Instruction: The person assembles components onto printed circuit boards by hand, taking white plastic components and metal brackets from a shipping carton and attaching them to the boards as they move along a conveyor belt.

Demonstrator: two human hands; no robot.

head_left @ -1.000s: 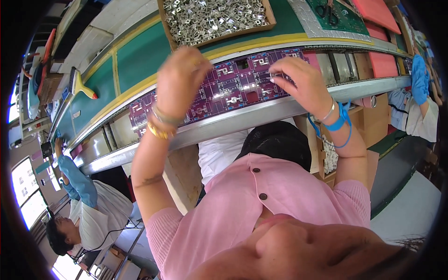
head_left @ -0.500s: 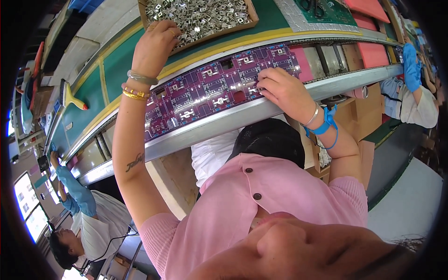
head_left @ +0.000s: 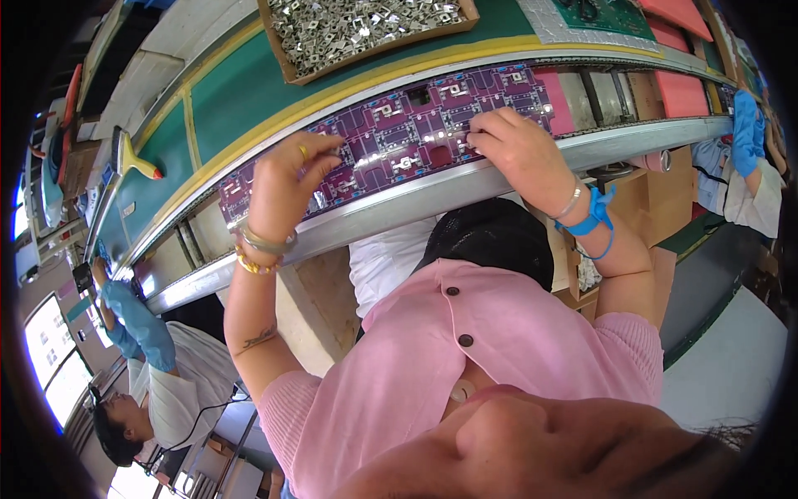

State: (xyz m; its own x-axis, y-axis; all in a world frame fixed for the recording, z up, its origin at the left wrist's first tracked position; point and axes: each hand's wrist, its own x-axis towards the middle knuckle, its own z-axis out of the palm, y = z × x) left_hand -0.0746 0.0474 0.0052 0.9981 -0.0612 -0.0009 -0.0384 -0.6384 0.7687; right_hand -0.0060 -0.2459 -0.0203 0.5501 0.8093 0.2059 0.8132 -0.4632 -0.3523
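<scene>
A long purple printed circuit board [head_left: 389, 137] lies in the conveyor track in front of me, with several small silvery metal pieces on it. My left hand [head_left: 291, 179] is over the board's left part, thumb and fingertips drawn together just above it. Whatever sits between them is too small to make out. Toward the board's right side, my right hand [head_left: 519, 158] has its fingers curled down to the surface in a pinch; the fingertips hide what they hold, if anything. Beyond the board stands a shallow cardboard box [head_left: 382, 51] full of small metal pieces.
The near metal rail [head_left: 399, 196] runs between me and the board. Pink foam blocks [head_left: 686, 93] lie at the right. On the green bench at left is a yellow, red-tipped tool [head_left: 131, 165]. Co-workers sit at left [head_left: 187, 391] and far right [head_left: 758, 195].
My left hand has come from the box of metal pieces back toward me and down over the board. My right hand stays at nearly the same spot on the board.
</scene>
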